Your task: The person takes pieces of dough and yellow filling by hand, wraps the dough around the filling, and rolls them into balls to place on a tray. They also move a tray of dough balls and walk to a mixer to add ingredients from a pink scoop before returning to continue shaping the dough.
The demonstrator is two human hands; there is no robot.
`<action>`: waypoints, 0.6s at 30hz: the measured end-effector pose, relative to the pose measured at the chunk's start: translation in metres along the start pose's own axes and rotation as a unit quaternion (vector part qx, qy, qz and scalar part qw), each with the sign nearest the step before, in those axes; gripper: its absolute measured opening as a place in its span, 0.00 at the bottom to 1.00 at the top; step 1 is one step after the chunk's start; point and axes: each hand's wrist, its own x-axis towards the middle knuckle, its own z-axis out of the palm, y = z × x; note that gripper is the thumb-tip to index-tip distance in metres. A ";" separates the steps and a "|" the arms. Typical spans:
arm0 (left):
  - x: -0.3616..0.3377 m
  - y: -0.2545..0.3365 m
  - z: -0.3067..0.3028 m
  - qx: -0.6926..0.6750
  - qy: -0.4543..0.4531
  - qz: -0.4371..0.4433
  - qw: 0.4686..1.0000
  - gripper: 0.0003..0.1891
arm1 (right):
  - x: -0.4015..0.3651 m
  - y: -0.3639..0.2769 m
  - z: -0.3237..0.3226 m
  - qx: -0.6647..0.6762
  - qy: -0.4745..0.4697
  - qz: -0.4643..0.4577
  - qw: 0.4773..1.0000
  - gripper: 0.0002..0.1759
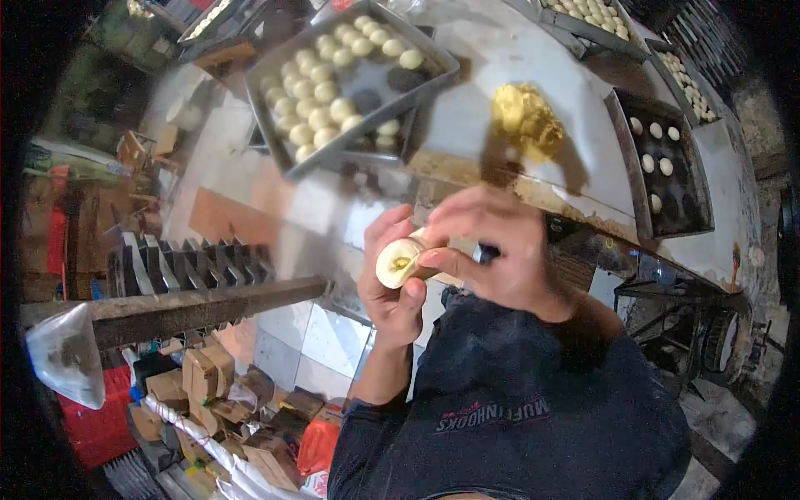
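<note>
A pale round piece of dough [392, 268] with a yellow filling at its centre faces the camera. My left hand [390, 308] holds it from below and the side, its fingers curled round it. The thumb and fingers of my right hand [492, 242] pinch the edge of the same dough; the back of this hand is slightly blurred. Beyond my hands, on the worktable, lies a lump of yellow filling [525, 121]. A tray [354, 137] holding many pale dough balls stands at the table's edge.
At the right is a dark tray [687, 223] with several dough balls. More filled trays stand at the back. A wooden beam [208, 308] runs across the left, above cardboard boxes [207, 373]. A plastic bag [67, 354] hangs at the far left.
</note>
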 end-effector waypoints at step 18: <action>0.033 -0.036 0.178 -0.162 -0.183 -0.073 0.967 0.27 | -0.043 0.026 -0.174 -0.057 0.088 0.188 0.977 0.18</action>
